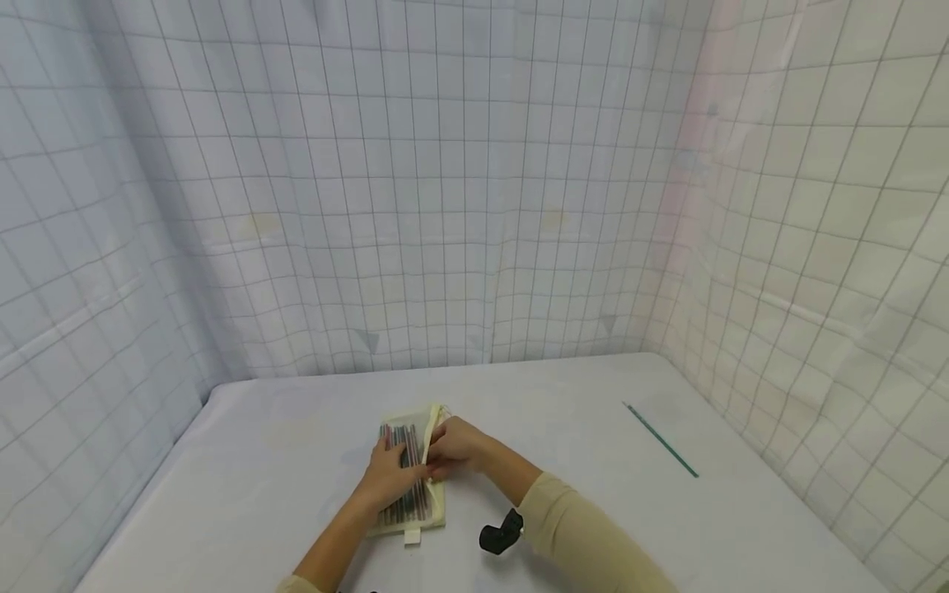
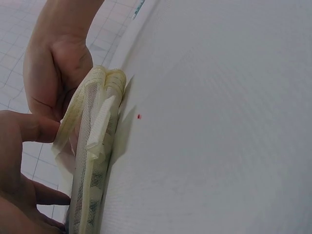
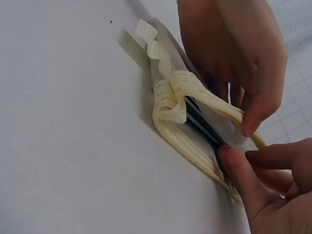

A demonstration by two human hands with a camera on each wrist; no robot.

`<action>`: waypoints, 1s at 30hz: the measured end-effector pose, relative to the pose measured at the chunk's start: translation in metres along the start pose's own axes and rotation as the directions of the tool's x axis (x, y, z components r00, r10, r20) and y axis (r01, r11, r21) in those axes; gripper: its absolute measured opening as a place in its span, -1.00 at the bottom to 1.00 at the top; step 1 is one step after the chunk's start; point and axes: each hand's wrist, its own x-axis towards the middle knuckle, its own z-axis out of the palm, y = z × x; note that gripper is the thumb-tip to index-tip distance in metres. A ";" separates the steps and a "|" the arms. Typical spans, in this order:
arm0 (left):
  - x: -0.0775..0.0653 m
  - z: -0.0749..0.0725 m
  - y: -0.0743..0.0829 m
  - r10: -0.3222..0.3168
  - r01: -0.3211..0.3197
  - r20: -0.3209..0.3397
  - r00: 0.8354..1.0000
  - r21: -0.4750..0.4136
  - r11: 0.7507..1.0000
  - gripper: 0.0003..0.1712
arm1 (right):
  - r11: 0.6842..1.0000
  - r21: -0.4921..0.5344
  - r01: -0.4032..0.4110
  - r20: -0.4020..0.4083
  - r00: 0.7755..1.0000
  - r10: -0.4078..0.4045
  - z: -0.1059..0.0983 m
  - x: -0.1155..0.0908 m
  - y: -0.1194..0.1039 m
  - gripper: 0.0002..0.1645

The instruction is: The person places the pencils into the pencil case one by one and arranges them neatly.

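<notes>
A cream mesh pencil case (image 1: 437, 515) lies on the table, with several coloured pencils (image 1: 400, 508) showing through its mesh. Its zipper side gapes in the right wrist view, where dark pencils (image 3: 202, 122) show inside. My left hand (image 1: 387, 476) lies over the case with spread fingers, and its thumb holds the zipper edge (image 3: 219, 103). At the opening, my right hand (image 1: 455, 445) grips the case's edge with curled fingers, its thumb (image 3: 236, 165) inside against the pencils. Some right fingertips are hidden by the case.
A single green pencil (image 1: 661, 441) lies on the white table (image 1: 549, 403) at the right. Beside the right sleeve (image 1: 586, 535) sits a black wrist device (image 1: 500, 534). Grid-patterned curtains (image 1: 460, 206) stand behind the table and on both sides.
</notes>
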 end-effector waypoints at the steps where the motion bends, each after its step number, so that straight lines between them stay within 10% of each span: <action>1: -0.001 0.000 0.000 0.002 -0.002 0.001 1.000 0.002 1.000 0.05 | 1.000 0.014 -0.003 0.006 1.000 0.003 0.000 -0.001 0.001 -0.85; 30: 0.000 0.003 -0.001 -0.015 0.016 -0.017 1.000 0.026 1.000 0.00 | 0.998 -0.002 -0.069 -0.040 0.997 0.069 -0.060 -0.024 0.008 -0.69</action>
